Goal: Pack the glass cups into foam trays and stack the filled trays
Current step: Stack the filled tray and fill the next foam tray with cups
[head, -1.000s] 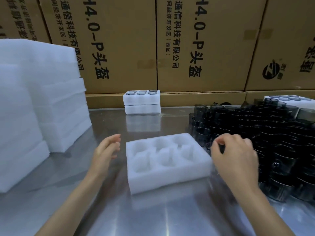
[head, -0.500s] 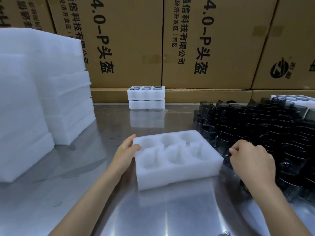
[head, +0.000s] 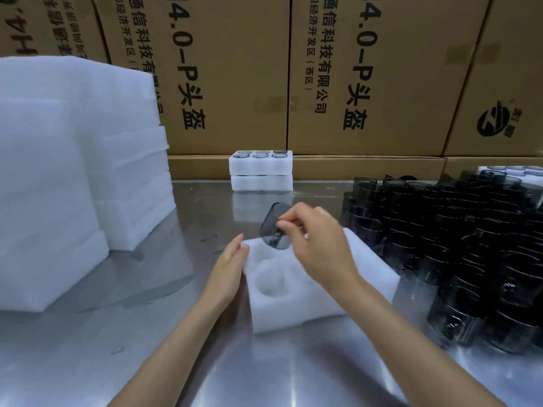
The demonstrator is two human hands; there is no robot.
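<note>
At the far left, a tall stack of blank white foam slabs stands on the steel tabletop, with bare metal between it and the work area. The left hand rests flat against the left edge of the white foam tray, fingers straight. Its near-left round pocket shows nothing inside; the other pockets are hidden by the right hand, which pinches a smoky grey glass cup above the tray's far-left corner. The cup is tilted, its long axis slanting up and away; which end is the mouth is unclear. Beyond, two stacked filled trays sit against brown cardboard cartons. To the right, a crowded pile of dark glass cups nearly touches the tray.
</note>
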